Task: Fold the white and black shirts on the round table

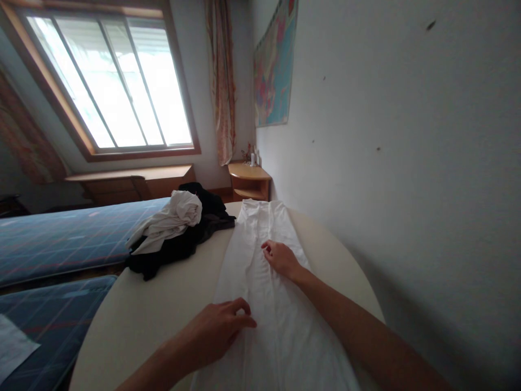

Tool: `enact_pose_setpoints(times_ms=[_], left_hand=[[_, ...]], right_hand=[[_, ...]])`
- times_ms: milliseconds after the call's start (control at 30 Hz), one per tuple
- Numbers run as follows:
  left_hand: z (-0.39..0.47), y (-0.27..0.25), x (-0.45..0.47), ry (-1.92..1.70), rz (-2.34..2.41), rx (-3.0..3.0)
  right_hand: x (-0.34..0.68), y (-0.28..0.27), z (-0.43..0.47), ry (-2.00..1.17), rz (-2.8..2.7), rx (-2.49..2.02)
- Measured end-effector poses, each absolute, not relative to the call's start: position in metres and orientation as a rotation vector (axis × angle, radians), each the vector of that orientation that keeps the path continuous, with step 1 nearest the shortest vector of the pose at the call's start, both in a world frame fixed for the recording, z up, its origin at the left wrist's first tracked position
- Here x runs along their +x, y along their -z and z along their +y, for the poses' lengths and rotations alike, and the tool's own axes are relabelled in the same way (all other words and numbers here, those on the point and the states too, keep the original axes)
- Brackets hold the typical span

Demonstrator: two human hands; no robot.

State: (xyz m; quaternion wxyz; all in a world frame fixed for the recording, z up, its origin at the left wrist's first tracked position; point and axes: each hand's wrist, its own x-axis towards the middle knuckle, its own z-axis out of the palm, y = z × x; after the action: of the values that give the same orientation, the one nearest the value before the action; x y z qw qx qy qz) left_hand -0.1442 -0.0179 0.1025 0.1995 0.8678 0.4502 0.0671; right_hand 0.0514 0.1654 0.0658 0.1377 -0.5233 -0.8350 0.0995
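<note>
A long white cloth garment (pixel 280 336) lies lengthwise on the round cream table (pixel 122 326), with a seam and small wrinkles along its middle. Its near end runs out of the picture at the bottom. Over the garment's left edge is my left hand (pixel 222 328), fingers bent, with a gap between thumb and forefinger. Farther up, my right hand (pixel 283 259) is over the middle of the cloth, its fingers loosely curled and slightly apart. Neither hand visibly grips the fabric; whether the fingertips touch it, I cannot tell.
Crumpled dark clothes (pixel 171 258) and a light grey garment (pixel 179 217) lie heaped at the table's far left. Blue plaid mattresses (pixel 81 233) are on the left. A white wall (pixel 386 190) runs along the right. A corner shelf (pixel 249 172) stands behind the table.
</note>
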Motion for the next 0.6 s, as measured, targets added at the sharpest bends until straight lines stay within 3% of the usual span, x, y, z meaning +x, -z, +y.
enact_pose_setpoints(times_ms=[400,600], left_hand=[[-0.005,-0.098,-0.146,-0.055,1.051,2.714],[0.000,-0.104,-0.140,-0.196,0.969,2.668]], right_hand=[[0.014,-0.069,0.218,-0.096,-2.531,-1.451],[0.019,-0.076,0.228,-0.083,-2.428,-1.410]])
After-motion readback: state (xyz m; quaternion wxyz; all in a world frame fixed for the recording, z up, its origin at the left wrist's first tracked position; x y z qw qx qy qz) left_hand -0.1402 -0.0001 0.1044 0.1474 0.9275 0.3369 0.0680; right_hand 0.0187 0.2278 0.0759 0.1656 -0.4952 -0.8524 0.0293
